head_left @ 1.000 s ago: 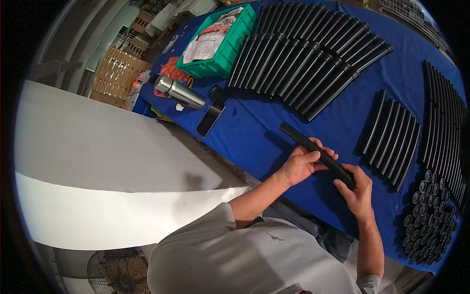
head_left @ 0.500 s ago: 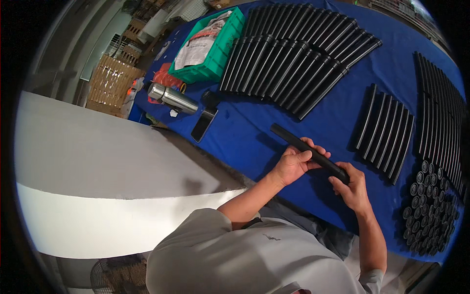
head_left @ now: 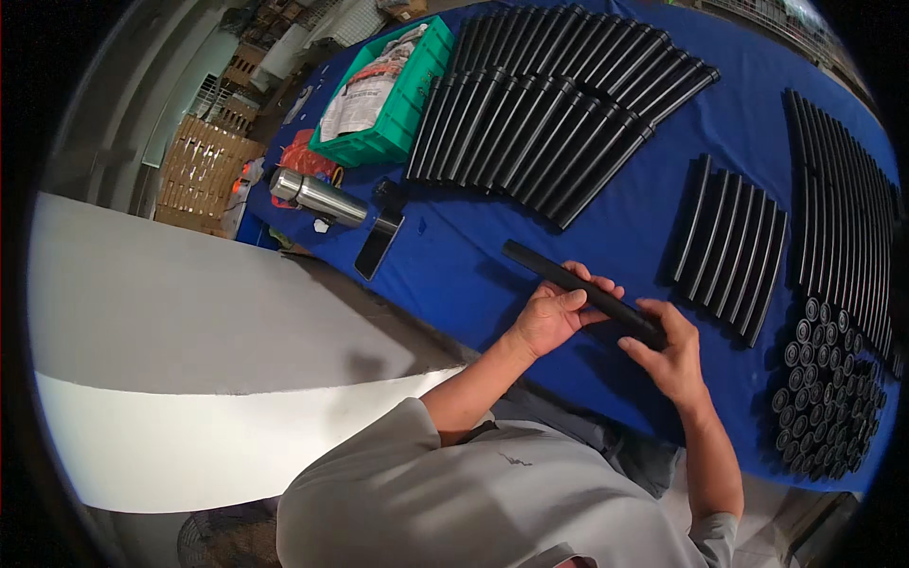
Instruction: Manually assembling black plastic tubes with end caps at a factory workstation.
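My left hand (head_left: 559, 308) is closed around the middle of a straight black tube (head_left: 542, 262), thumb on top and fingers beneath. The tube slants from upper left to lower right above the blue cloth. At its lower right end my right hand (head_left: 670, 352) is open, thumb and forefinger spread on either side of the tube. That end lies close to the palm and is partly hidden by the fingers. To the right of my hands, several thin black tubes (head_left: 727, 246) lie side by side in a short row.
Black tubes with collared ends (head_left: 544, 123) fan out in two rows at the back. Longer tubes (head_left: 838, 208) and round black caps (head_left: 819, 388) lie at the right. A green crate (head_left: 388, 123) with newspaper, a steel flask (head_left: 322, 197) and a phone (head_left: 380, 244) stand or lie at left.
My right thumb and fingers have spread apart at the tube's lower end. My left hand keeps its hold. The whole view has shifted slightly.
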